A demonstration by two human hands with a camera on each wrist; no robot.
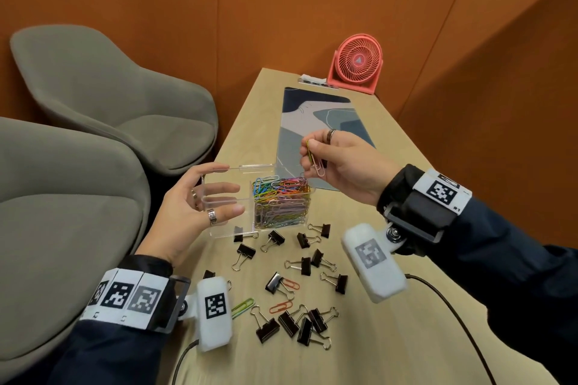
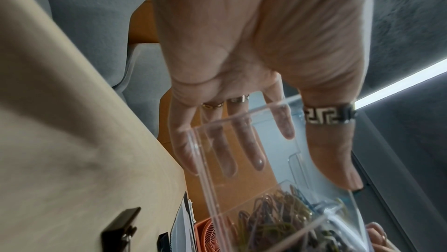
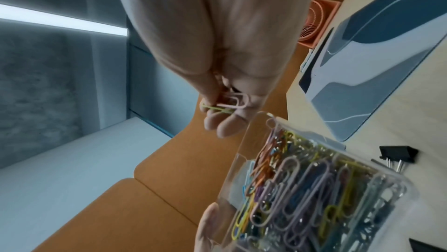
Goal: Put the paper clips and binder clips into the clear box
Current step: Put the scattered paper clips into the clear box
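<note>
A clear box (image 1: pixel 225 231) stands on the table, its right compartment packed with coloured paper clips (image 1: pixel 281 200) and its left compartment empty. My left hand (image 1: pixel 233 198) holds the box's left part between thumb and straight fingers (image 2: pixel 257 158). My right hand (image 1: pixel 308 153) hovers just above the full compartment, pinching a green and a pink paper clip (image 1: pixel 316 162). The right wrist view shows the same pinched clips (image 3: pixel 232 104) over the box wall (image 3: pixel 241 151). Several black binder clips (image 1: pixel 301 264) and loose paper clips (image 1: pixel 281 306) lie in front of the box.
A patterned desk mat (image 1: pixel 312 122) lies behind the box, with a coral fan (image 1: pixel 356 62) at the table's far end. Two grey chairs (image 1: pixel 109 97) stand beside the table's left edge. Orange walls close in the right side. Cables trail from both wrist cameras.
</note>
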